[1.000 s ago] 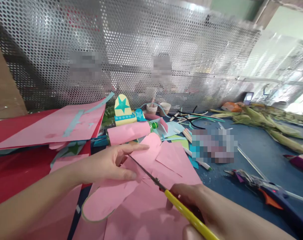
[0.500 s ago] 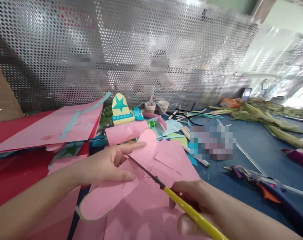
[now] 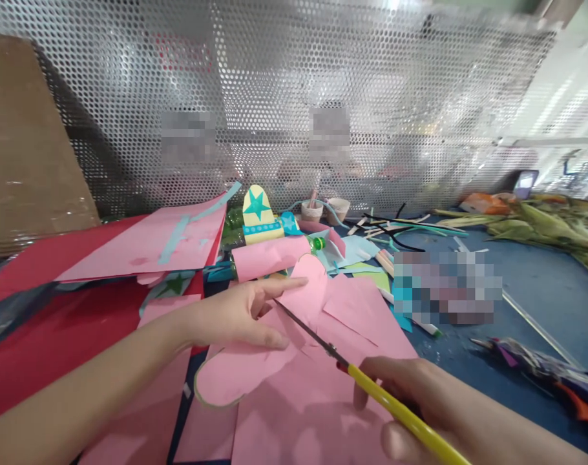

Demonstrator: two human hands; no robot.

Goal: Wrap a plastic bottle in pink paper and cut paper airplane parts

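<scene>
My left hand (image 3: 255,313) holds a pink paper piece (image 3: 240,378) between thumb and fingers, its index finger stretched along the upper part. The piece has two rounded lobes, and the lower one shows a greenish edge. My right hand (image 3: 410,394) is closed on the yellow handles of a pair of scissors (image 3: 395,410). The dark blades slant up and left across the pink paper, tips close to my left fingers. Whether the blades are apart is hard to make out. Beneath lie pink paper sheets (image 3: 284,426).
Behind the paper lies a bottle wrapped in pink paper (image 3: 272,257), beside a yellow piece with a blue star (image 3: 256,205). Red sheets (image 3: 37,342) are at left. A glue gun (image 3: 541,368), corn husks (image 3: 541,223) and two small cups (image 3: 338,210) stand or lie around. Perforated metal rises behind.
The view has swung left, so everything sits farther right and more of the brown cardboard shows. Both hands keep their grips, with the scissors still against the pink paper.
</scene>
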